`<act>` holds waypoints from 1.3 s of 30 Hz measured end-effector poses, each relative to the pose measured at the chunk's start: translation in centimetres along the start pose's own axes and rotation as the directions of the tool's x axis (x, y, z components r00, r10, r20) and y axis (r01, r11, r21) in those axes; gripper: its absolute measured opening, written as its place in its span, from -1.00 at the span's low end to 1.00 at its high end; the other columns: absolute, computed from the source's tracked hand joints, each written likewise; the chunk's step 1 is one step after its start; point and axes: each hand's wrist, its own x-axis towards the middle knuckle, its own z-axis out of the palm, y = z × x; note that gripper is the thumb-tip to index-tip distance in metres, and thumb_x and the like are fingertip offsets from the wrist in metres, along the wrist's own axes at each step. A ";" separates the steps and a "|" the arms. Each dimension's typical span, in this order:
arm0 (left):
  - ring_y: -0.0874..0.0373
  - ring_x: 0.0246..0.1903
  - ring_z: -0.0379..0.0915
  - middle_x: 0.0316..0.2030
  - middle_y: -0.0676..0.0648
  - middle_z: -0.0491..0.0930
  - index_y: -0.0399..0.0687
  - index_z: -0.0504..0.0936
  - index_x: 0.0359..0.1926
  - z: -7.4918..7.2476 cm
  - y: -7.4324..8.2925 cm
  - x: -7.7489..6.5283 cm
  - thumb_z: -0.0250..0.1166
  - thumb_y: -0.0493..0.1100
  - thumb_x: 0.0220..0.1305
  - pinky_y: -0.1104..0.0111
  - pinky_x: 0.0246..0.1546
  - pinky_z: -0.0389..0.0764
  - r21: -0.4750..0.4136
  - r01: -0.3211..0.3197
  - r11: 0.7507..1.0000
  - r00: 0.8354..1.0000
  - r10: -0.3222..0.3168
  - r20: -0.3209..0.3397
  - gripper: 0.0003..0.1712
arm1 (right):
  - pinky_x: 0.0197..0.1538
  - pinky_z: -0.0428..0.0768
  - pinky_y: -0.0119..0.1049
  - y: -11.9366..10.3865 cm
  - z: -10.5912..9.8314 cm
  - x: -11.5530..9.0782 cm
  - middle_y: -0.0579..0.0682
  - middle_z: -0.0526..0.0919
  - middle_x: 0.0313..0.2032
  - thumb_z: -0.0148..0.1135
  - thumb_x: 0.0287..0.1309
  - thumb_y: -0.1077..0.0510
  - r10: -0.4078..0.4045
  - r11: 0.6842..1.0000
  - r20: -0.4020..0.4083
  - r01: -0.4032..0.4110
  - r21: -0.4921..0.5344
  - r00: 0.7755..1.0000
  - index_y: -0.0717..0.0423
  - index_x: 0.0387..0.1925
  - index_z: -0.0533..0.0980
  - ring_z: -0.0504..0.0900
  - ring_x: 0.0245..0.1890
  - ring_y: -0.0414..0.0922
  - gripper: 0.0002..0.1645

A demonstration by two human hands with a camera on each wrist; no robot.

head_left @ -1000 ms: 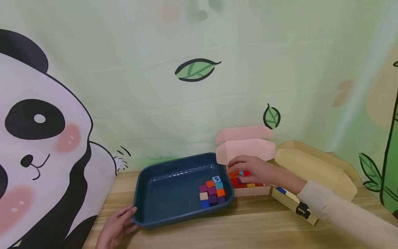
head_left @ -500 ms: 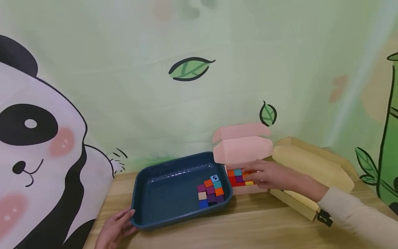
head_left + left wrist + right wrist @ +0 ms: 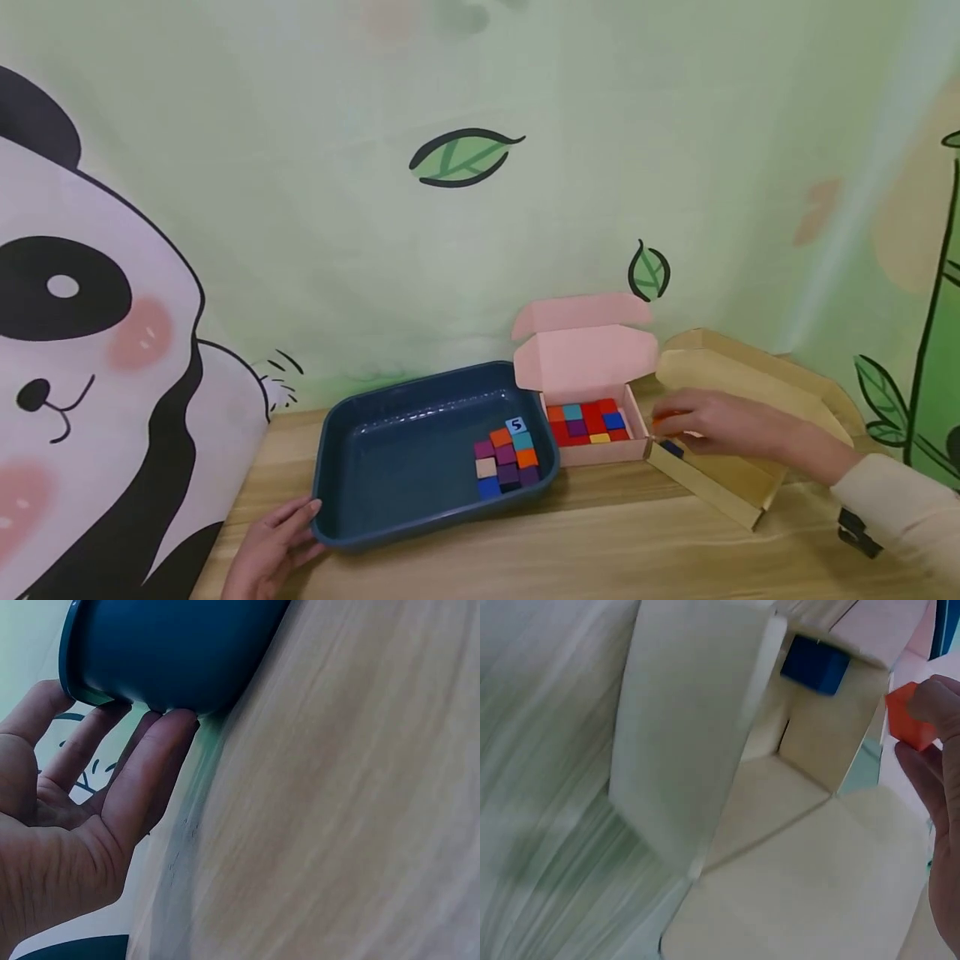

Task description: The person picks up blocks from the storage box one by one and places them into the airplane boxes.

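Note:
My right hand (image 3: 720, 421) pinches an orange cube (image 3: 909, 718) between thumb and fingertips, over the yellow cardboard box (image 3: 705, 487). Inside that box a dark blue cube (image 3: 815, 664) sits at one end. To its left an open pink box (image 3: 600, 452) holds red, blue, orange, teal, purple and yellow cubes. My left hand (image 3: 270, 546) holds the near left corner of a dark blue tray (image 3: 397, 467), thumb at the rim and fingers against the outer wall. Several coloured cubes (image 3: 506, 454) lie at the tray's right side, one marked 5 (image 3: 517, 426).
All of this stands on a wooden table (image 3: 585, 542). A small black object (image 3: 857, 533) lies by the right sleeve, partly covered. Behind is a green backdrop (image 3: 337, 208) with a panda and leaves. The boxes' raised lids stand toward it.
My right hand has moved right from the pink box to over the yellow box, uncovering the cubes in the pink one. My left hand keeps its place at the tray.

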 end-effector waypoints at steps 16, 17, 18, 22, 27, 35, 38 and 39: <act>0.12 -0.28 0.63 -0.25 0.00 0.66 0.06 0.64 -0.18 0.1 0.5 0.3 0.36 -0.08 0.16 0.11 -0.23 0.64 -0.013 -0.031 0.999 0.999 0.032 0.031 -0.81 | -0.44 0.48 -0.50 1.8 0.5 -1.8 -0.13 0.59 -0.30 0.45 -0.15 0.29 0.097 0.993 0.334 -0.112 0.027 0.938 -0.06 -0.37 0.53 0.44 -0.47 -0.34 -0.70; 0.12 -0.28 0.64 -0.26 0.00 0.66 0.07 0.64 -0.19 0.2 0.5 0.3 0.37 -0.08 0.15 0.11 -0.23 0.64 -0.017 -0.030 0.999 0.999 0.031 0.031 -0.82 | -0.45 0.49 -0.50 1.8 0.4 -1.8 -0.14 0.59 -0.30 0.45 -0.13 0.28 0.109 0.992 0.330 -0.121 0.018 0.938 -0.05 -0.35 0.54 0.45 -0.47 -0.34 -0.71; 0.12 -0.28 0.64 -0.26 0.00 0.66 0.08 0.64 -0.19 0.2 0.5 0.3 0.37 -0.08 0.15 0.11 -0.23 0.64 -0.016 -0.028 0.999 0.999 0.029 0.028 -0.81 | -0.44 0.50 -0.49 1.7 0.4 -1.8 -0.15 0.59 -0.30 0.45 -0.12 0.27 0.118 0.991 0.321 -0.129 0.014 0.940 -0.04 -0.32 0.54 0.46 -0.47 -0.34 -0.70; 0.12 -0.28 0.64 -0.25 -0.01 0.67 0.01 0.63 -0.11 0.2 0.5 0.2 0.37 -0.08 0.15 0.11 -0.23 0.64 -0.017 -0.028 0.999 0.999 0.028 0.020 -0.73 | -0.36 0.60 -0.41 1.6 0.6 -1.9 -0.06 0.64 -0.21 0.47 -0.13 0.26 0.151 0.987 0.286 -0.158 0.001 0.946 0.02 -0.13 0.56 0.59 -0.37 -0.22 -0.56; 0.12 -0.27 0.63 -0.23 -0.03 0.66 -0.17 0.53 0.08 0.3 0.5 0.3 0.36 -0.06 0.17 0.12 -0.23 0.64 -0.005 -0.026 1.000 0.999 0.027 0.024 -0.51 | -0.34 0.59 -0.43 1.4 1.0 -2.5 -0.08 0.62 -0.23 0.48 -0.17 0.32 0.203 0.979 0.288 -0.199 -0.043 0.936 0.05 -0.15 0.55 0.53 -0.37 -0.24 -0.54; 0.13 -0.27 0.63 -0.22 -0.03 0.66 -0.12 0.56 0.06 0.1 0.7 0.2 0.35 -0.06 0.17 0.12 -0.21 0.64 -0.006 -0.013 1.000 0.999 0.013 0.030 -0.55 | -0.47 0.38 -0.48 1.5 1.6 -3.1 -0.23 0.39 -0.51 0.46 -0.23 0.40 0.297 0.952 0.265 -0.305 -0.011 0.917 0.02 -0.42 0.45 0.31 -0.48 -0.34 -0.61; 0.13 -0.28 0.63 -0.24 -0.02 0.67 -0.08 0.58 0.02 0.1 0.7 0.3 0.36 -0.06 0.17 0.12 -0.22 0.64 -0.007 -0.015 1.000 0.999 0.015 0.030 -0.59 | -0.44 0.38 -0.48 1.5 1.9 -2.6 -0.27 0.39 -0.52 0.46 -0.13 0.31 0.328 0.942 0.281 -0.333 -0.030 0.902 0.01 -0.37 0.47 0.30 -0.49 -0.35 -0.67; 0.13 -0.28 0.63 -0.24 -0.02 0.67 -0.08 0.58 0.02 0.2 0.7 0.3 0.36 -0.05 0.16 0.13 -0.22 0.64 -0.006 -0.018 1.000 0.999 0.018 0.029 -0.59 | -0.44 0.39 -0.47 1.5 1.9 -2.3 -0.28 0.40 -0.52 0.45 -0.11 0.29 0.337 0.938 0.291 -0.346 -0.021 0.895 0.02 -0.34 0.50 0.30 -0.49 -0.35 -0.70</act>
